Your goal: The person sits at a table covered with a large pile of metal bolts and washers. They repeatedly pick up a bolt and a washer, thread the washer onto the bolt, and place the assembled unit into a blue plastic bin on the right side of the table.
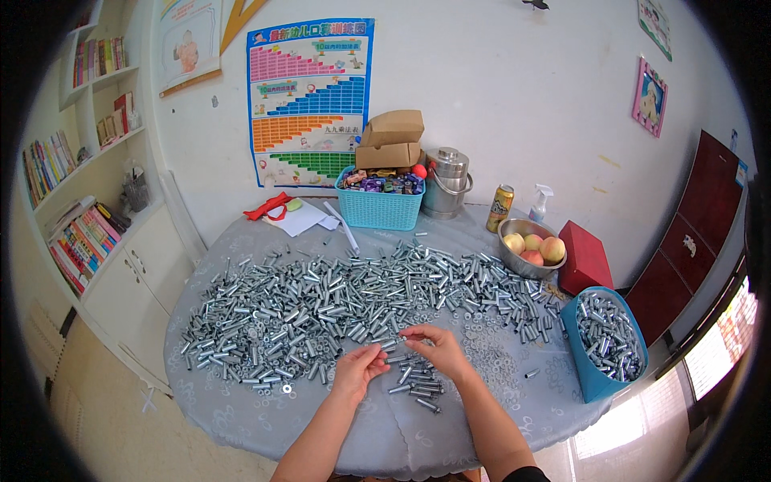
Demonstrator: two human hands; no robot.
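Both hands meet over the near middle of the table, fingers pinched. My left hand (361,371) is closed at the front edge of a wide heap of metal sleeves and bolts (321,301); what lies in its fingertips blends with the metal behind. Just right of it and slightly farther, my right hand (436,350) pinches a tiny shiny piece too small to name. Below the fingers lies a small group of bolts with sleeves on them (418,382). Loose flat washers (488,347) are spread right of my right hand.
A blue bin of metal sleeves (572,325) stands at the right table edge. Behind the heap are a turquoise basket (377,210), a steel pot (446,185), a drink can (499,209), a spray bottle (540,205), a bowl of fruit (518,261) and a red box (585,259).
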